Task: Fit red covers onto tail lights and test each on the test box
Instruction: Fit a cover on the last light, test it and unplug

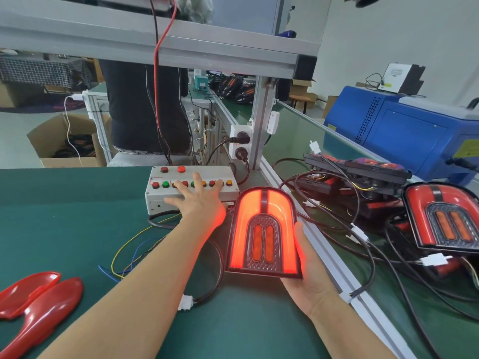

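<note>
We read no legible writing. Our right hand (308,270) grips the lit tail light (263,233) above the counter (64,203); our left hand (202,200), fingers spread, presses the test box (160,194) buttons. Red covers (36,299) lie left; cabled lights (440,216) crowd the right.

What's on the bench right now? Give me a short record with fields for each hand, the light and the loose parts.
left hand: fingers spread on the test box buttons
right hand: holds the tail light from below
tail light: glowing red, tilted up toward the camera
red covers: two, loose on the green mat, near left
other tail lights: piled with cables at right
</note>
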The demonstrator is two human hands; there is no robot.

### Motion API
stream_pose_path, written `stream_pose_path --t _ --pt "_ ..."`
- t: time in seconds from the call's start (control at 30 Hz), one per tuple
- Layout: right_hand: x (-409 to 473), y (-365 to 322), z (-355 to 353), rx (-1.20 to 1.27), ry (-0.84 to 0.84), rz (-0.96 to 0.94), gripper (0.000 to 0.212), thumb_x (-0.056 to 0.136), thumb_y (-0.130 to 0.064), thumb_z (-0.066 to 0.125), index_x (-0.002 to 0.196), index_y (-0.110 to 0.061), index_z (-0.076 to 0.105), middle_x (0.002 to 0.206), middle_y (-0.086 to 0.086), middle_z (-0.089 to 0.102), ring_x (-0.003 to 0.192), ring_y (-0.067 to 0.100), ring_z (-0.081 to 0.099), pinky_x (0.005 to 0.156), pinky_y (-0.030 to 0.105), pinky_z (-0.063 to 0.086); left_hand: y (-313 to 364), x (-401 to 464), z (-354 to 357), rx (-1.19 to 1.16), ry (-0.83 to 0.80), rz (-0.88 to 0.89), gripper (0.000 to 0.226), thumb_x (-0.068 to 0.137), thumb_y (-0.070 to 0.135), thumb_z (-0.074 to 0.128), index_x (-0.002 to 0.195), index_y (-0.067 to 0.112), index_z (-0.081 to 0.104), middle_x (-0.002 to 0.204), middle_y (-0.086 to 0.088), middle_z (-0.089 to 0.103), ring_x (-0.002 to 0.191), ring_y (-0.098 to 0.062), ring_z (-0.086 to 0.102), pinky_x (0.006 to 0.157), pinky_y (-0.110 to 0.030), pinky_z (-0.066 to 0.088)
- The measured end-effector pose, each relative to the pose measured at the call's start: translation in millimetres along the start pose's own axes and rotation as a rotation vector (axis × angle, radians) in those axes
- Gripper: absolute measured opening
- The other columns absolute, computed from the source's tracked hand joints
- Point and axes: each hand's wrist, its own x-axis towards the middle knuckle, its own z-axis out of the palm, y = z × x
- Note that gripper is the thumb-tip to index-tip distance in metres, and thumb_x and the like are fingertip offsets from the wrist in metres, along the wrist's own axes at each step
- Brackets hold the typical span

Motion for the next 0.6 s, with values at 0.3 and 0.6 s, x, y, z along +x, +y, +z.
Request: stream_pose_path --t 0.3,0.6 --pt "0.4 0.2 -0.3 0.019 0.015 0.01 0.047 0.087 -0.062 0.046 0.11 -0.032 0.073 0.119 0.003 0.071 0.109 0.017 0.067 0.097 0.041 0.046 -0.8 2.0 -0.5 0.011 0.023 -0.002 0.07 0.088 0.026 0.047 0.144 0.05 0.013 0.157 -0.009 -0.007 0.139 -0.053 -0.005 0.103 -0.074 0.01" --pt "1.9 1.4 -1.2 0.021 0.026 0.01 0.045 0.087 -0.063 0.046 0.108 -0.035 0.074 0.117 0.001 0.072 0.107 0.017 0.068 0.094 0.04 0.048 -0.9 0.6 -4.5 0.027 0.007 0.0 0.067 0.093 0.033 0.048 0.145 0.05 0.01 0.158 -0.008 -0.008 0.139 -0.053 -0.005 0.104 -0.074 0.009"
